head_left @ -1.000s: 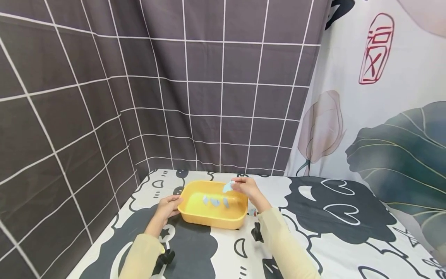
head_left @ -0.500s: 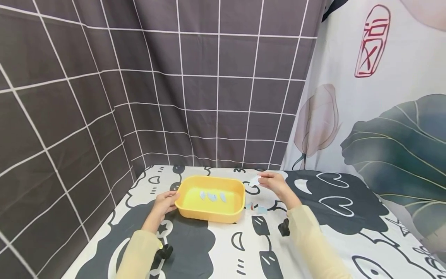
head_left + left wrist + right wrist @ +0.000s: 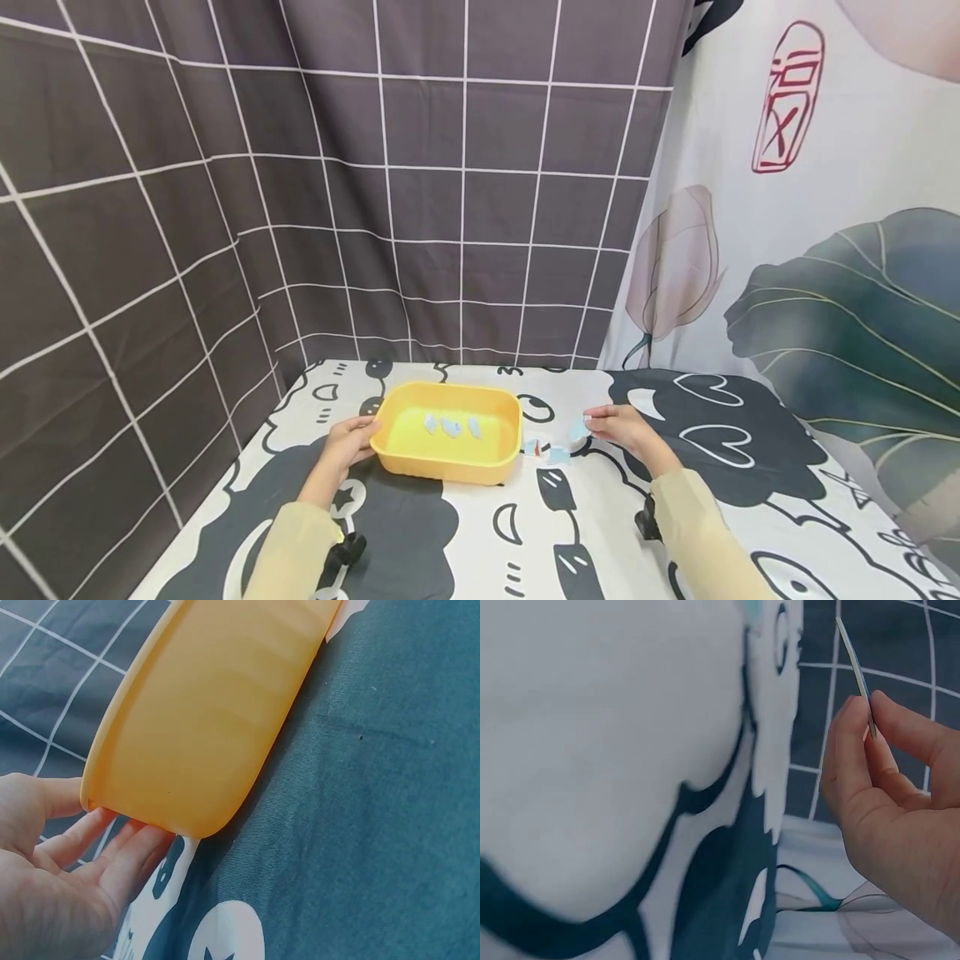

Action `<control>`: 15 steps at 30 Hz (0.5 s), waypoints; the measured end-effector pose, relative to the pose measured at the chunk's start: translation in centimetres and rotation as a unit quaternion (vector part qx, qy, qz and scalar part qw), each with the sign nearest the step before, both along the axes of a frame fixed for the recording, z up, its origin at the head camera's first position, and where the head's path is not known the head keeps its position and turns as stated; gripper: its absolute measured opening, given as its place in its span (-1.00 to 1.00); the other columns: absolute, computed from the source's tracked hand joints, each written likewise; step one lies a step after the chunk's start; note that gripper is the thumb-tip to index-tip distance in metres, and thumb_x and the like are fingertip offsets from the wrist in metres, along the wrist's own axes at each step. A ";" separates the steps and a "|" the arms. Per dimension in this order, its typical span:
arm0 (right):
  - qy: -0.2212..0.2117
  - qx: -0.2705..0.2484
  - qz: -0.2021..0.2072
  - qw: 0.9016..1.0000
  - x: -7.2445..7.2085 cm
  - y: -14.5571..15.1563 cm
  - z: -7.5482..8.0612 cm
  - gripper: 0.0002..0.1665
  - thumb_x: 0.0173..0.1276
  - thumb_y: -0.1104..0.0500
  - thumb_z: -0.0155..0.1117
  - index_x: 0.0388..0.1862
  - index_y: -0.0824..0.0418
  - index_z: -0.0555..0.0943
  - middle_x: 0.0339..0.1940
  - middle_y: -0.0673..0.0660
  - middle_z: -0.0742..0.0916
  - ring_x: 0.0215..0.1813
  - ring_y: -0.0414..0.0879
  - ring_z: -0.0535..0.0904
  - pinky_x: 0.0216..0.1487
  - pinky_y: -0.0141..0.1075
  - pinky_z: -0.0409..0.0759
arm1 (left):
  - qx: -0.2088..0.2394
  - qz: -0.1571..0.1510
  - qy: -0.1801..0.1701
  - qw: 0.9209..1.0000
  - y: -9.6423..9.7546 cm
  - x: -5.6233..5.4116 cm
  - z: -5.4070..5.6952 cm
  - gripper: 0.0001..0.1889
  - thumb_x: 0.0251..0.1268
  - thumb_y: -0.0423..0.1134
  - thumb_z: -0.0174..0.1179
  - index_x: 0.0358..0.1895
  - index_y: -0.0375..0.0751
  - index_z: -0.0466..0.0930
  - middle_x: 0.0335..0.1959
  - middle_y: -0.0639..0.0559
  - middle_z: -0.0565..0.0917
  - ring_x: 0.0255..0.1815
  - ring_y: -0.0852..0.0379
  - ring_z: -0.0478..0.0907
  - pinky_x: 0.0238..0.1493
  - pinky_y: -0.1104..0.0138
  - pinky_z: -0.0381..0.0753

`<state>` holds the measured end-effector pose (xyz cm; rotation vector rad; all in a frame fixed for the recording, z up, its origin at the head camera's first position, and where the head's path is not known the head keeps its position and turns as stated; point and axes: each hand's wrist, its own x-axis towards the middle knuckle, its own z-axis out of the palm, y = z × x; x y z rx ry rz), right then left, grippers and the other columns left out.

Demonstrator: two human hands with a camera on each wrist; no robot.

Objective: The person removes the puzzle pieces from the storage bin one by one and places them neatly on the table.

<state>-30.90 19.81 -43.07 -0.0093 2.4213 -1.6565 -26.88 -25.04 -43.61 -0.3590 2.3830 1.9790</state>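
Observation:
A yellow plastic basin (image 3: pixel 450 468) stands on the patterned cloth in the head view, with several small pale-blue pieces (image 3: pixel 451 427) lying on its floor. My left hand (image 3: pixel 351 442) grips its left end; in the left wrist view the thumb is at the rim and the fingers (image 3: pixel 135 855) curl beneath it. Right of the basin, my right hand (image 3: pixel 622 427) pinches a thin light-blue card piece (image 3: pixel 579 429) between thumb and fingers. That card piece (image 3: pixel 855 664) shows edge-on in the right wrist view. Two similar flat pieces (image 3: pixel 559 455), one with a red mark, lie beside the basin's right wall.
A black-and-white cartoon-print cloth (image 3: pixel 517 517) covers the surface. Behind and to the left hangs a dark grid-pattern curtain (image 3: pixel 427 208); a white curtain (image 3: pixel 690 350) with plant prints hangs at the right. Dark wrist straps sit on both sleeves.
The right hand has carried its card piece out from over the basin to the right, then lowered it toward the cloth beside the other pieces. The left hand keeps its grip.

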 end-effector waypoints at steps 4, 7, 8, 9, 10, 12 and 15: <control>-0.012 0.007 0.014 1.000 0.4 0.5 -0.7 -0.57 0.36 0.37 0.19 0.12 0.64 0.46 -0.17 0.18 0.74 -0.24 -0.31 0.63 -0.07 -0.38 0.74 | -0.005 0.002 -0.002 1.000 0.1 0.2 0.0 -0.48 0.44 -0.21 0.09 0.30 -0.53 0.34 0.24 -0.47 0.49 -0.04 0.00 0.69 0.06 0.19 0.73; -0.013 0.006 0.028 1.000 0.6 0.7 -1.1 -0.58 0.35 0.40 0.17 0.10 0.67 0.45 -0.16 0.20 0.74 -0.24 -0.29 0.63 -0.09 -0.40 0.74 | -0.009 0.002 -0.001 1.000 0.3 0.3 0.1 -0.48 0.44 -0.21 0.08 0.31 -0.53 0.33 0.26 -0.48 0.47 0.07 -0.12 0.66 0.09 0.16 0.72; -0.014 0.002 0.028 1.000 0.6 0.7 -1.2 -0.59 0.34 0.40 0.18 0.09 0.67 0.46 -0.17 0.19 0.74 -0.26 -0.29 0.63 -0.11 -0.41 0.74 | -0.009 0.001 -0.001 1.000 0.2 0.3 0.1 -0.48 0.45 -0.21 0.08 0.31 -0.54 0.33 0.26 -0.48 0.46 0.09 -0.14 0.64 0.10 0.16 0.72; -0.012 0.003 0.033 0.999 0.7 0.7 -1.3 -0.59 0.34 0.40 0.17 0.08 0.67 0.45 -0.18 0.19 0.73 -0.26 -0.29 0.62 -0.12 -0.42 0.73 | -0.008 0.001 -0.001 1.000 0.2 0.3 0.1 -0.48 0.45 -0.21 0.08 0.30 -0.54 0.33 0.26 -0.48 0.46 0.10 -0.15 0.64 0.09 0.16 0.72; -0.011 0.002 0.035 0.999 0.7 0.6 -1.3 -0.60 0.34 0.41 0.17 0.07 0.68 0.46 -0.19 0.18 0.73 -0.26 -0.28 0.62 -0.13 -0.42 0.73 | -0.008 0.001 -0.001 1.000 0.2 0.3 0.1 -0.48 0.45 -0.21 0.08 0.30 -0.54 0.33 0.26 -0.48 0.46 0.10 -0.15 0.64 0.10 0.16 0.72; -0.011 0.004 0.035 0.999 0.8 0.6 -1.4 -0.61 0.33 0.41 0.18 0.05 0.67 0.47 -0.21 0.16 0.72 -0.27 -0.28 0.61 -0.14 -0.42 0.72 | -0.008 -0.001 -0.002 1.000 0.2 0.3 0.1 -0.47 0.45 -0.20 0.07 0.31 -0.54 0.32 0.26 -0.49 0.46 0.08 -0.12 0.65 0.09 0.17 0.72; -0.013 0.023 0.031 0.999 0.8 0.4 -1.7 -0.63 0.32 0.41 0.19 0.03 0.66 0.48 -0.24 0.17 0.72 -0.29 -0.26 0.60 -0.18 -0.42 0.72 | -0.006 0.001 -0.004 1.000 0.2 0.4 0.2 -0.49 0.45 -0.21 0.08 0.30 -0.53 0.33 0.25 -0.49 0.47 0.00 -0.03 0.68 0.05 0.20 0.74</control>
